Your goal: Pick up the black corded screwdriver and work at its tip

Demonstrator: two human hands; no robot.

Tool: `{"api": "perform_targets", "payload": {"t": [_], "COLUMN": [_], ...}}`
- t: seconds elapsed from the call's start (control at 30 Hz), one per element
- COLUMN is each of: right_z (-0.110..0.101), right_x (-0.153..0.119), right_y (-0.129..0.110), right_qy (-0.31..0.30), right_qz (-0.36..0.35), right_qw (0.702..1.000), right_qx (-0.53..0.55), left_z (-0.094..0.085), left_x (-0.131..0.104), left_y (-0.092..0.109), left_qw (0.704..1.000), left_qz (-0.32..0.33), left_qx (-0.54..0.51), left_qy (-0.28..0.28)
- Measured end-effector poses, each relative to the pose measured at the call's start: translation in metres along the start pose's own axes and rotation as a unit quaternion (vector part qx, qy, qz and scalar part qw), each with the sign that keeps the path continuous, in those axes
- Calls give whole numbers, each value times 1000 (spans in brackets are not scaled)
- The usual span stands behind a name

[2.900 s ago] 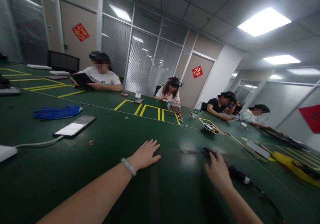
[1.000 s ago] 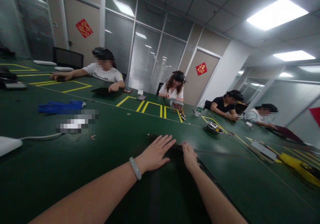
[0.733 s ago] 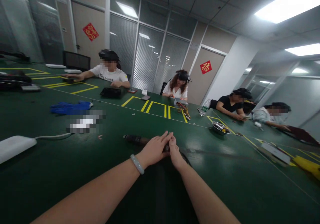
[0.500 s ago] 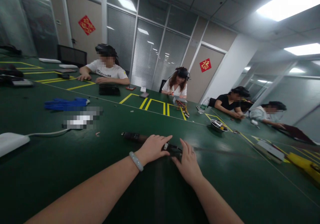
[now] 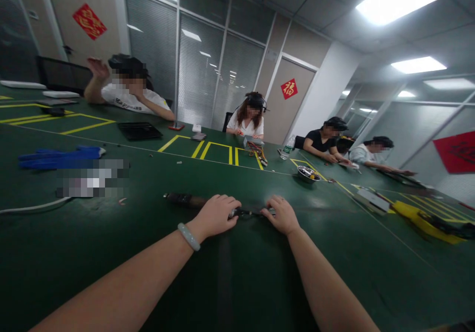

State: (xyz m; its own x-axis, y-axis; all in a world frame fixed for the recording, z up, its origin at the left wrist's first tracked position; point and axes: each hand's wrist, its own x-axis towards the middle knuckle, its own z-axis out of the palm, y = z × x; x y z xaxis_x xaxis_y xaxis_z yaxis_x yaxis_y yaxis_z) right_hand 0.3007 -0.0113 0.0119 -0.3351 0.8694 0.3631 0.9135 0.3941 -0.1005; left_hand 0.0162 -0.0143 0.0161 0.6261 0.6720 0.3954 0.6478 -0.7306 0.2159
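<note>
A long, dark, rod-shaped thing (image 5: 185, 200) lies on the green table in front of me, ribbed black at its left end and brownish toward the middle. My left hand (image 5: 218, 215) is closed over its right-hand part, with a grey bracelet on that wrist. Past those fingertips a thin black piece (image 5: 245, 213) spans the gap to my right hand (image 5: 282, 215). That hand's fingers are bent and closed on the right end of the dark thing, where a small shiny bit shows. My palms and fingers hide the gripped portions, and its exact kind cannot be made out.
To the left lie blue gloves (image 5: 61, 158) and a white cable (image 5: 35, 206). Farther off are a black tray (image 5: 139, 130), a metal bowl (image 5: 308, 174), a water bottle (image 5: 288, 147) and a yellow case (image 5: 423, 220). Several co-workers sit around the table.
My hands have moved apart, exposing the thin black piece between them, and my right fingers have curled in. The view has turned right. A co-worker at the left has raised a hand.
</note>
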Motion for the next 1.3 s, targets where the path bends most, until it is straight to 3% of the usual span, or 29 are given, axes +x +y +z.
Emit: {"api": "perform_targets", "payload": {"t": [0.07,0.23,0.3,0.47,0.6,0.77,0.87,1.0,1.3], "right_z": [-6,-26,-31,-33,-30,-11,1,10,12], "right_x": [-6,-9,-8,-11,-11,-3,0,-1,-5], "right_y": [-4,-15,-22,-42,-54,-61,-62,-60,-66], "right_qy": [-30,-176,-187,-177,-167,-79,-33,-42,-2], "right_qz": [32,88,93,122,155,198,186,152,97], "right_qw": [999,980,978,975,973,977,980,982,989], "right_qx": [10,30,8,-63,-42,7,58,100,110], "left_z": [2,7,8,11,13,15,16,16,17], "left_x": [1,2,3,4,4,6,6,6,6], "left_y": [2,3,3,3,1,0,-1,-1,-1], "left_qw": [1000,999,999,999,999,999,1000,1000,999], "left_qz": [16,27,29,33,33,23,20,20,20], "left_qx": [6,23,27,32,28,11,5,-3,-10], "left_qy": [4,17,23,21,16,19,20,20,23]}}
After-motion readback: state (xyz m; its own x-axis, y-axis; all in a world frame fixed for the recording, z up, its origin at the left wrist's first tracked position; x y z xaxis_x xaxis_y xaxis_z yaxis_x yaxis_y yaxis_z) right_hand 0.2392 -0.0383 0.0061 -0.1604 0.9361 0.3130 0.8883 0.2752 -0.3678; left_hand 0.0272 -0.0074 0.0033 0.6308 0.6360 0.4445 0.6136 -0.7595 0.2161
